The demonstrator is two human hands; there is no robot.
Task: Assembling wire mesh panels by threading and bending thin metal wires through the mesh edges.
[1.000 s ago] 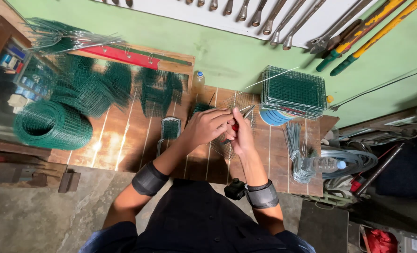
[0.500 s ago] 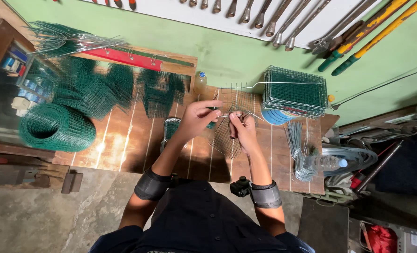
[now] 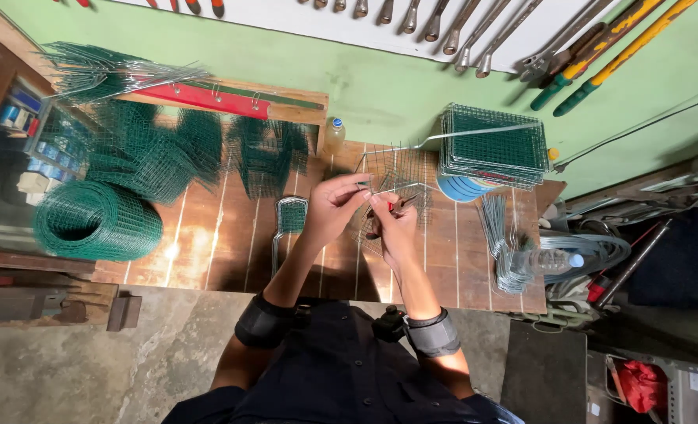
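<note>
Both hands are pinching the same piece of wire mesh panel (image 3: 392,177) right over the middle of the wooden workbench (image 3: 208,235). Left hand (image 3: 335,206) is closing its fingertips on a wire at the panel's near edge, and the right hand (image 3: 392,224) is gripping just beside it, fingers curled shut around what looks like a small dark-handled tool plus the wire. Can't really tell what the tool is, it's mostly buried in the fist. The panel itself is sticking up and away from the hands toward the wall, tilted, with loose wire ends poking out at the top.

Exactly where the fingertips are meeting the wire is tough to make out since the mesh is thin and blending into the bench boards. The person's forearms are wearing dark wrist bands (image 3: 431,334), and the torso is cut off at the bottom edge.

Around the bench: a stack of finished mesh baskets (image 3: 494,145) is sitting at the far right corner on something blue, a bundle of bent wires (image 3: 506,243) is lying at the right edge, a small mesh frame (image 3: 290,216) is resting just left of the hands, a roll of green mesh (image 3: 98,220) is lying at the left end, and a small bottle (image 3: 334,133) is standing at the back. Nothing is blocking the hands.
</note>
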